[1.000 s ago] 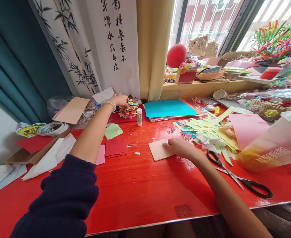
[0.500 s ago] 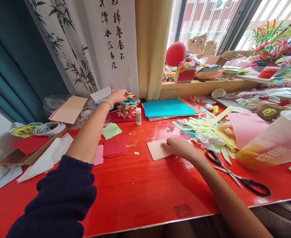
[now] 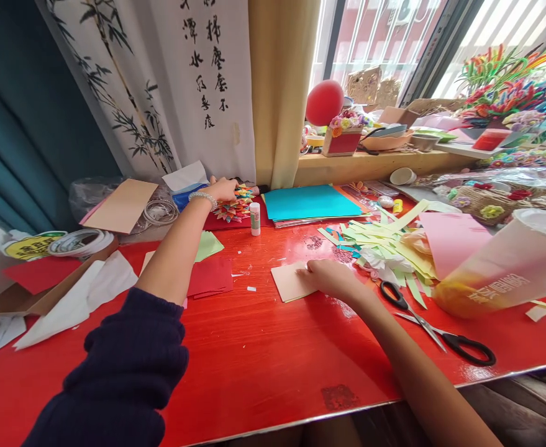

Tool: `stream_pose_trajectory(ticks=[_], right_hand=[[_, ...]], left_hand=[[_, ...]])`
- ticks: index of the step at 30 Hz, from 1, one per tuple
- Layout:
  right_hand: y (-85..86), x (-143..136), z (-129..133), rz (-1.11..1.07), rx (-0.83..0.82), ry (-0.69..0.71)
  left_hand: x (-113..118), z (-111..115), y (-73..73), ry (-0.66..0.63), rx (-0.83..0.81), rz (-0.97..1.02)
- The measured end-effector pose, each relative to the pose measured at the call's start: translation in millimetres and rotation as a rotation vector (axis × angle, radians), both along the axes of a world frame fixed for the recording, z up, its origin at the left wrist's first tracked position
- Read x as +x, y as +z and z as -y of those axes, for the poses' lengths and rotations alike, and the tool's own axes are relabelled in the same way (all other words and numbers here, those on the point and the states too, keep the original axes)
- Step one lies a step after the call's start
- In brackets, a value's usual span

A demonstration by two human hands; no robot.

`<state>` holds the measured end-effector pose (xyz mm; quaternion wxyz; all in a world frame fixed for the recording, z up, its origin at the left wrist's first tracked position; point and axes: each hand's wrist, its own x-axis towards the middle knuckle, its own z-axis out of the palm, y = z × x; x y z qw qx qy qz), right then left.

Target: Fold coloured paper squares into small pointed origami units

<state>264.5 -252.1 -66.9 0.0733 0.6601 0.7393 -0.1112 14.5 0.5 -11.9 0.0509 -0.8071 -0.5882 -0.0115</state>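
Observation:
My left hand [image 3: 223, 189] reaches to the far side of the table, at a pile of folded multicoloured paper pieces [image 3: 236, 206]. Its fingers are curled in against the pile; the fingertips and anything between them are hidden. A small stack of square peach paper [image 3: 292, 283] lies flat in front of me. My right hand [image 3: 331, 277] grips the right edge of that stack between thumb and fingers. Between the hands stands an upright glue stick [image 3: 254, 220]. Red paper squares [image 3: 210, 277] and green paper squares [image 3: 209, 246] lie under and beside my left forearm.
Black-handled scissors [image 3: 424, 323] lie half open at right, near a tilted plastic cup [image 3: 500, 267]. Behind them are pale green paper strips [image 3: 384, 239]. Blue paper sheets [image 3: 312, 203] lie at the back. A cardboard box [image 3: 44, 292] with tape rolls stands left.
My left hand has sunk slightly against the folded paper pile, which looks lower. My right hand keeps its grip on the peach paper. The view has shifted a little.

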Motion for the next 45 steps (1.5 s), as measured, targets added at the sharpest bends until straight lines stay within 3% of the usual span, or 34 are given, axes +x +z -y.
stream_pose_trajectory(ticks=[11, 19, 27, 33, 45], right_hand=[[1.8, -2, 1, 0.011, 0.000, -0.004], [0.1, -2, 1, 0.027, 0.014, 0.007], [-0.2, -1, 2, 0.037, 0.020, 0.023], [-0.8, -1, 1, 0.043, 0.021, 0.031], [-4.6, 1, -2, 0.035, 0.019, 0.024]], left_hand=[[5, -2, -4.1, 0.017, 0.011, 0.002], [15, 2, -16.6, -0.015, -0.025, -0.082], [3, 4, -8.1, 0.013, -0.108, -0.161], [2, 9, -12.3, 0.016, -0.147, -0.194], [-11, -2, -11.8, -0.032, -0.006, -0.128]])
